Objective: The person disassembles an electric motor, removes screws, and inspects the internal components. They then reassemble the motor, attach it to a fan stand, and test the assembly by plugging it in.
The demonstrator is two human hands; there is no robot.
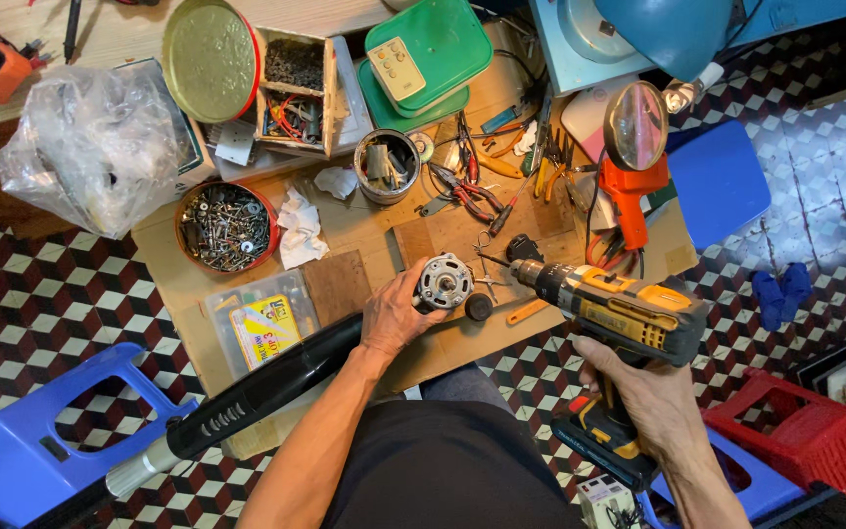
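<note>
My left hand (396,315) grips a small silver electric motor (444,281) resting on the low wooden work board (345,230). My right hand (650,397) holds the handle of a yellow and black cordless drill (621,312). The drill's bit points left, and its tip sits just right of the motor. A small black round part (479,307) and an orange strip (525,312) lie on the board below the bit.
A red tin of screws (225,227), crumpled tissue (300,229), a can of parts (387,166), pliers and cutters (477,186), an orange magnifier stand (632,171), a black tube (257,392), a plastic case (261,321), blue stools (41,441) and a red crate (805,431) surround the board.
</note>
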